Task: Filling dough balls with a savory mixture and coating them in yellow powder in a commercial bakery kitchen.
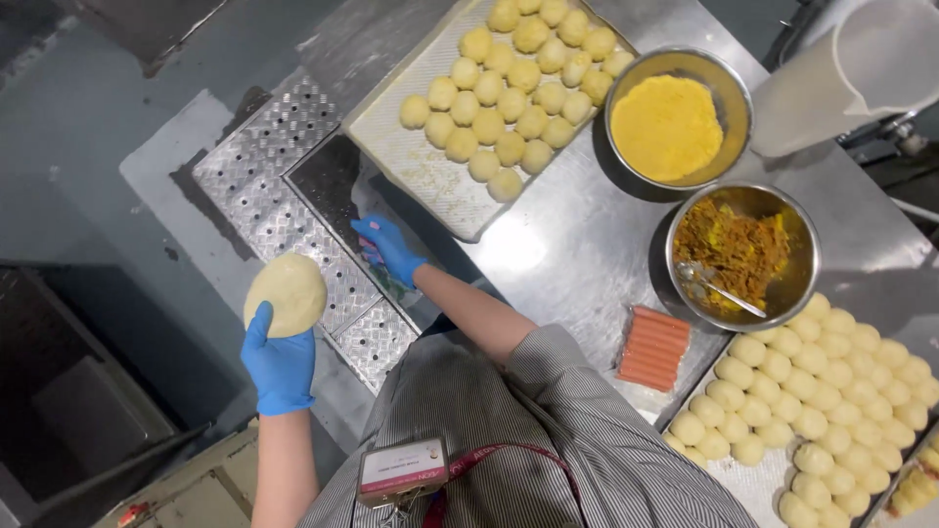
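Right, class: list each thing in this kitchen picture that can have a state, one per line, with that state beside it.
left hand: gloved, holding the dough disc
dough disc: flattened, held up off the table
right hand: gloved, reaching below the table edge; grip unclear
upper tray: partly filled with dough balls
lower tray: crowded with dough balls
crumb bowl: mostly full
filling bowl: part full, spoon inside
sausages: stacked, uncut

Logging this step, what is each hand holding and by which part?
Left hand cups a flattened dough disc from underneath. Right hand: cannot tell if it holds anything.
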